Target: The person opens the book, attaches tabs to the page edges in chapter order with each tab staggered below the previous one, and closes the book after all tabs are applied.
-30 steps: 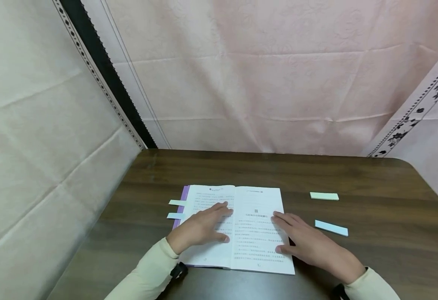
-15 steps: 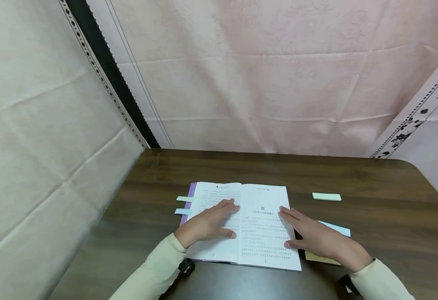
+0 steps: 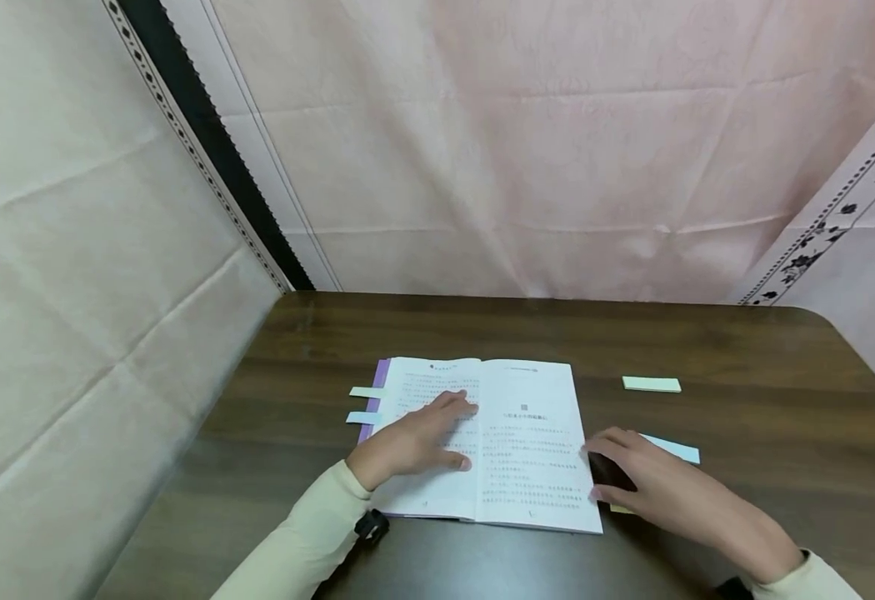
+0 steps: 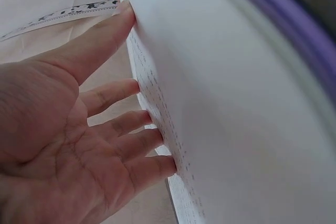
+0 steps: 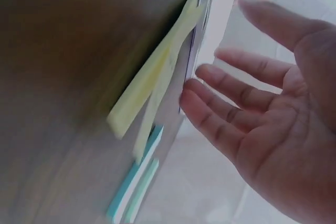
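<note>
An open book with printed pages and a purple cover edge lies on the wooden table. Spread over its left page is my left hand, fingers extended and fingertips touching the paper in the left wrist view. My right hand hovers at the book's right edge, fingers loosely bent and holding nothing. Beneath it, mostly hidden in the head view, is a yellow sticky-note pad, with one strip angled away from the rest. A green tab and a blue tab stick out from the book's left side.
Right of the book lie a blue sticky-note pad, partly behind the right hand, and a green one farther back. Pale cloth hangs behind the table and along its sides.
My right hand has moved right, off the right page to the book's edge, partly covering the blue pad. The book has slid slightly right. My left hand stays on the left page.
</note>
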A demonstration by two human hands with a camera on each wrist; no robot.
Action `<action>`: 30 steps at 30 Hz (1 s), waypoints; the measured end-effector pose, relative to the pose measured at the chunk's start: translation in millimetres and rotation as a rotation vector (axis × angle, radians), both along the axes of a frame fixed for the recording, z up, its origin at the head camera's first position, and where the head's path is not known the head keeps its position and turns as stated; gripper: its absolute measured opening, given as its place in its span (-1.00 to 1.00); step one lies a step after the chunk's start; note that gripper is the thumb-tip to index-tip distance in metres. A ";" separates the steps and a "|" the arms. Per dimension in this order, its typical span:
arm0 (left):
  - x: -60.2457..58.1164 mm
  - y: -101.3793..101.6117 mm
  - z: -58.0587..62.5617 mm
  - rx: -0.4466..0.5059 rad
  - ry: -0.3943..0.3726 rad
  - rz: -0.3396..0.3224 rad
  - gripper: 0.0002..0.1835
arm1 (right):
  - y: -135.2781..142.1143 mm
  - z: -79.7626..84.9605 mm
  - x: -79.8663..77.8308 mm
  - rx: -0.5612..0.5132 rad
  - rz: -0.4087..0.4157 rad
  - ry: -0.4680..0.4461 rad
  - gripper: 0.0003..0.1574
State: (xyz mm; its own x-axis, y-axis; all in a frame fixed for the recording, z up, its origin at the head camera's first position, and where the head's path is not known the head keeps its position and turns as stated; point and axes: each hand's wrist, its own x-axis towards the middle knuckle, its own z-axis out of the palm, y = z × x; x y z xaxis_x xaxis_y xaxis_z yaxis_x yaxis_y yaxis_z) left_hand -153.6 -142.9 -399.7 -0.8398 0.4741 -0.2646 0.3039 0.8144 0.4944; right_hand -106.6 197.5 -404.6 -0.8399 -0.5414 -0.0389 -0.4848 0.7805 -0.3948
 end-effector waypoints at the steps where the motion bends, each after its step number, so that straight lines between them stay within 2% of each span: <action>1: 0.0 -0.1 0.5 -0.003 -0.002 0.006 -0.13 | 3.1 -0.8 3.4 0.009 0.001 0.025 -0.44; 8: 1.8 -0.4 -2.0 -0.004 -0.014 0.024 -0.12 | 24.5 -14.0 17.4 0.103 0.045 0.148 -0.48; 12: 1.6 0.8 -1.9 0.005 -0.010 0.027 -0.12 | 28.9 -16.0 17.2 0.094 0.062 0.204 -0.58; 16: 1.3 3.1 0.7 0.007 -0.010 0.031 -0.12 | 29.2 -17.0 16.6 0.080 0.090 0.302 -0.57; 18: 1.9 5.7 2.0 0.004 -0.007 0.027 -0.12 | 30.8 -16.2 17.2 0.081 0.094 0.302 -0.56; 23: 1.4 9.5 5.2 -0.010 0.003 0.010 -0.12 | 26.7 -5.5 15.4 0.072 0.051 0.235 -0.59; 30: 3.0 7.0 7.5 -0.037 0.027 0.015 -0.15 | -25.2 12.7 2.4 0.025 0.028 0.203 -0.76</action>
State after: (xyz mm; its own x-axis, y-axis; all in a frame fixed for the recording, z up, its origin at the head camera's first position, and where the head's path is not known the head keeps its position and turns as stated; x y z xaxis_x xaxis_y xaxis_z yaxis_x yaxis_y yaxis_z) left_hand -150.6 -135.9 -392.2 -0.8539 0.4515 -0.2590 0.3042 0.8366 0.4555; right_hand -104.2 172.4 -391.9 -0.8165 -0.5656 0.1156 -0.5740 0.7739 -0.2676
